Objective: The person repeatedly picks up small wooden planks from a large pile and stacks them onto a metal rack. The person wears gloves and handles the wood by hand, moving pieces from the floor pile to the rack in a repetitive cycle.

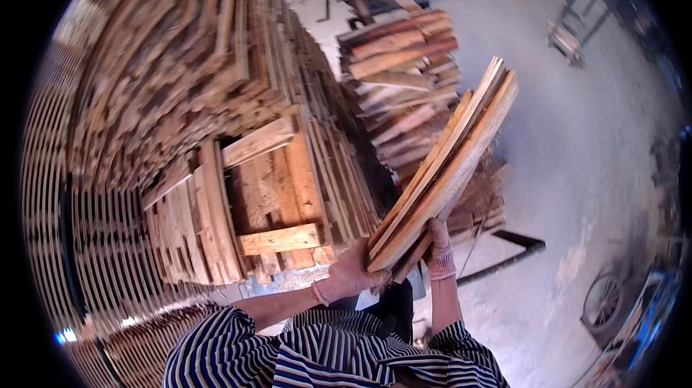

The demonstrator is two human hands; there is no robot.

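Observation:
A bundle of several rough wooden boards [447,172] is held between my two gloved hands, tilted up and away to the right. My left hand [348,272] is closed round the near left end of the bundle. Along its right side, close to the same end, my right hand [439,247] grips the boards, its fingers partly hidden by them. Left of the bundle stands a stack of boards [209,215], with a short light board [280,239] lying across its top.
A tall, blurred pile of boards [180,63] rises at the far left. Beyond my hands is another stack of wood pieces [404,63]. A dark metal bar frame [512,254] lies on the pale floor [569,172] at right. Farther right sits a wheel [604,300].

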